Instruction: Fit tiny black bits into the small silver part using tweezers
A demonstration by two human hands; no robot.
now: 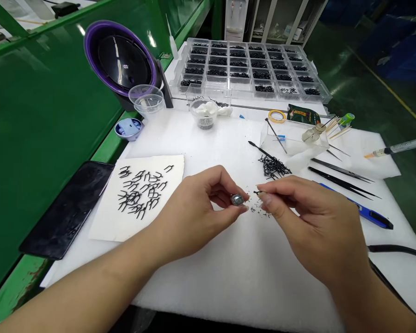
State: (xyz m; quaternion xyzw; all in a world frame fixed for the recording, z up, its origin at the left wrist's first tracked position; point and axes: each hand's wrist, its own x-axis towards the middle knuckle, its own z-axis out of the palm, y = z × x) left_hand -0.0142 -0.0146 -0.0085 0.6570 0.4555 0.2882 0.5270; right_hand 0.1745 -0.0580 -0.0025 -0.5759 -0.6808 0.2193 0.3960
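Hands pinch small parts near the black parts pile [273, 167].
Left hand [197, 206] pinches a round metal piece [236, 199] just below-left of the pile. Right hand [310, 219], below it, pinches probably a tiny black part [257, 192].

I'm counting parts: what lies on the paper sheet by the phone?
Black forked clips in a loose heap on the paper; overlapping ones hide any beneath.
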